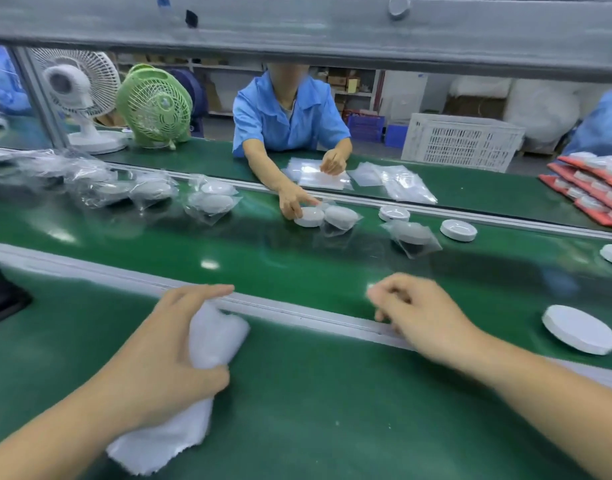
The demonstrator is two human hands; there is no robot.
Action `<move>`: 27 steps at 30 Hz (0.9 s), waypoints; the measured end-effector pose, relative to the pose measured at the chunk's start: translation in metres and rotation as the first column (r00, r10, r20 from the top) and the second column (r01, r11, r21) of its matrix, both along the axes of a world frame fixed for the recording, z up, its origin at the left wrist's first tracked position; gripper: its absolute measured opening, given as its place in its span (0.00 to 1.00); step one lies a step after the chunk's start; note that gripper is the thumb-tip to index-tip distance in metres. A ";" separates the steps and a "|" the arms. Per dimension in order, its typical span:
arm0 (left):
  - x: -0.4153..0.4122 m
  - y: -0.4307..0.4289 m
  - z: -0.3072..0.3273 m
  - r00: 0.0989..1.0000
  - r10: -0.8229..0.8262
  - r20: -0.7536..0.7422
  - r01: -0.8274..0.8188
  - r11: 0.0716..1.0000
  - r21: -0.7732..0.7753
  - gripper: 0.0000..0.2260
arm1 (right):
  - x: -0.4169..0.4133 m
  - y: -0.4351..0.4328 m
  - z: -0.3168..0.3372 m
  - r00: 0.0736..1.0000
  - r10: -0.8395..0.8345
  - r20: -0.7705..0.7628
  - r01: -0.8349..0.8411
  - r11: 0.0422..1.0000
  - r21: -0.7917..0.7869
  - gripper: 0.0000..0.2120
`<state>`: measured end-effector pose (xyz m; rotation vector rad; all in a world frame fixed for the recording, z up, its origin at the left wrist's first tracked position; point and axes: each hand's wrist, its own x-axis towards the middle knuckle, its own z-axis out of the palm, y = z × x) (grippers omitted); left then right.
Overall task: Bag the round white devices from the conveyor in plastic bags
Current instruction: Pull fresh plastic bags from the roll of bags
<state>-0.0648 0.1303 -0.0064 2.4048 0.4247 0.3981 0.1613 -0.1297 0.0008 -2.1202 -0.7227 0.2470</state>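
Note:
My left hand point(166, 355) grips a white cloth point(180, 410) over the near green table. My right hand point(415, 317) hovers over the rail between table and conveyor, fingers loosely curled and holding nothing. A bare round white device point(579, 329) lies on the conveyor belt point(263, 258) to the right of my right hand. Further bare devices point(458, 230) lie at the belt's far side. Bagged devices point(211, 202) lie in clear plastic bags along the far left of the belt.
A person in a blue shirt point(287, 112) sits opposite, one hand on a device point(309, 216), the other on a stack of plastic bags point(318, 174). Two fans point(152, 105) and a white crate point(460, 142) stand beyond. Red trays point(588, 192) lie far right.

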 end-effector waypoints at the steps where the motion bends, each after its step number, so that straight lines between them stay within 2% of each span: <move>1: 0.010 -0.011 0.004 0.998 -0.041 0.043 0.042 0.999 -0.017 0.40 | -0.022 -0.003 -0.001 0.995 0.103 -0.004 -0.103 0.994 0.028 0.09; 3: 0.033 -0.036 0.012 0.983 -0.117 0.138 0.120 0.993 -0.014 0.39 | -0.059 -0.002 -0.003 0.962 0.265 -0.062 -0.261 0.963 0.070 0.20; 5: 0.060 -0.061 0.017 0.960 -0.155 0.235 0.174 0.983 -0.065 0.37 | -0.080 0.008 -0.005 0.908 0.338 -0.245 -0.283 0.930 0.235 0.27; 8: 0.091 -0.087 0.016 0.953 -0.073 0.293 0.169 0.934 -0.314 0.37 | -0.088 0.016 -0.004 0.847 0.308 -0.434 -0.073 0.875 0.478 0.24; 10: 0.096 -0.094 0.006 0.959 -0.020 0.284 0.164 0.854 -0.493 0.39 | -0.086 0.009 -0.004 0.817 0.284 -0.502 0.044 0.837 0.546 0.25; 12: 0.094 -0.097 -0.004 0.970 -0.032 0.240 0.172 0.788 -0.591 0.44 | -0.083 0.001 -0.009 0.782 0.278 -0.558 0.116 0.815 0.568 0.26; 14: 0.096 -0.100 -0.009 0.976 -0.047 0.212 0.178 0.730 -0.660 0.46 | -0.079 -0.003 -0.015 0.780 0.278 -0.560 0.124 0.809 0.574 0.22; 17: 0.100 -0.100 -0.003 0.960 0.027 0.280 0.234 0.477 -0.847 0.40 | -0.078 0.000 -0.017 0.810 0.308 -0.499 0.085 0.780 0.620 0.17; 19: 0.099 -0.104 0.003 0.948 0.040 0.317 0.289 0.314 -0.904 0.37 | -0.077 0.003 -0.017 0.877 0.256 -0.406 0.045 0.799 0.600 0.12; 20: 0.098 -0.106 0.004 0.943 0.023 0.333 0.316 0.261 -0.912 0.36 | -0.077 0.004 -0.015 0.906 0.223 -0.360 0.031 0.812 0.582 0.09; 22: 0.096 -0.113 0.005 0.936 -0.020 0.351 0.347 0.211 -0.914 0.35 | -0.076 0.004 -0.014 0.938 0.194 -0.287 0.007 0.817 0.577 0.10; 27: 0.093 -0.120 0.004 0.934 -0.086 0.346 0.356 0.261 -0.897 0.41 | -0.074 0.000 -0.012 0.948 0.200 -0.248 -0.022 0.818 0.575 0.08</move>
